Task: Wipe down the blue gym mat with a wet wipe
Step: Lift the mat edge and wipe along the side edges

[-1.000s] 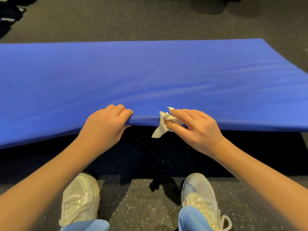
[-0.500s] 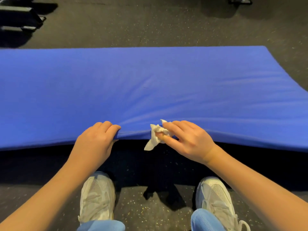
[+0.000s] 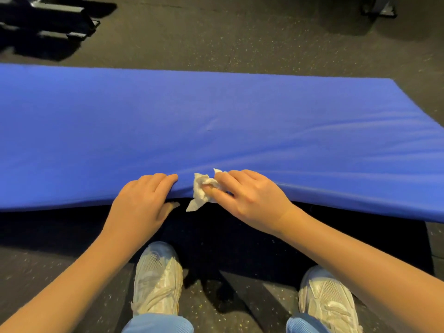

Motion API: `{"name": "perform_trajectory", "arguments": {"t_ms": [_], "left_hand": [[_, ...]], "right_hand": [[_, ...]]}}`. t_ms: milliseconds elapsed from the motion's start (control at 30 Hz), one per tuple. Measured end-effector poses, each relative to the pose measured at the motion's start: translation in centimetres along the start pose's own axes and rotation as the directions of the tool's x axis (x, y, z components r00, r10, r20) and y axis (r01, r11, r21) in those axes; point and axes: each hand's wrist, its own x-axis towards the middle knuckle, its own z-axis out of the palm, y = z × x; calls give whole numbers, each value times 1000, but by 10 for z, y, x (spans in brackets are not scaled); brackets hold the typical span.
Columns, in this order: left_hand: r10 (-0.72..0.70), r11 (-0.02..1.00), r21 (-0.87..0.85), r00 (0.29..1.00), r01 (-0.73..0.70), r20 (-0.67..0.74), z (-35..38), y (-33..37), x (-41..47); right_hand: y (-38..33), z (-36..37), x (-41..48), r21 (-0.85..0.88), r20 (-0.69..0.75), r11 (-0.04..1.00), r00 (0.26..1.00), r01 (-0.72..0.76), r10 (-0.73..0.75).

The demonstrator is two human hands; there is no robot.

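Note:
The blue gym mat (image 3: 216, 121) stretches across the view on a dark speckled floor, its near edge raised off the ground. My left hand (image 3: 141, 203) grips that near edge, fingers on top and thumb underneath. Just to its right, my right hand (image 3: 249, 195) pinches a crumpled white wet wipe (image 3: 200, 191) against the same edge; part of the wipe hangs below the mat.
My two white sneakers (image 3: 157, 280) stand on the floor below the mat edge. Dark metal gym equipment (image 3: 48, 20) lies at the far left, and another base (image 3: 377, 7) sits at the far right. Speckled rubber floor (image 3: 240, 39) lies beyond the mat.
The lifted near edge of the mat has come lower and the mat lies flatter. Both hands keep their grips on the edge and the wipe; the view has shifted down.

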Motion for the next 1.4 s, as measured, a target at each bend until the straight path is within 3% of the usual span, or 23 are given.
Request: {"name": "perform_trajectory", "arguments": {"t_ms": [100,267,400,567,767,967,1233,1400], "left_hand": [[89,996,26,996,-88,-3,4,6,12],[102,995,16,995,-102,-10,5,11,13],[86,996,29,995,-87,44,8,15,11],[105,994,19,993,-107,62,8,16,12],[80,996,26,993,-83,88,5,20,13],[28,999,22,993,-31,118,3,24,15],[-4,1000,1,994,4,109,-3,26,17],[-7,1000,-6,997,8,78,-1,27,22]], "right_hand": [[-3,0,-8,44,33,999,999,-28,27],[-5,-11,-27,35,25,995,996,-91,91],[-1,-15,-40,174,160,978,983,-115,87],[-3,-20,-28,313,334,892,917,-327,219],[10,-20,-41,386,451,843,874,-374,182],[8,-38,-72,350,337,870,913,-348,229],[12,-38,-95,119,123,987,988,-112,97],[20,-40,-118,72,62,992,993,-108,104]]}}
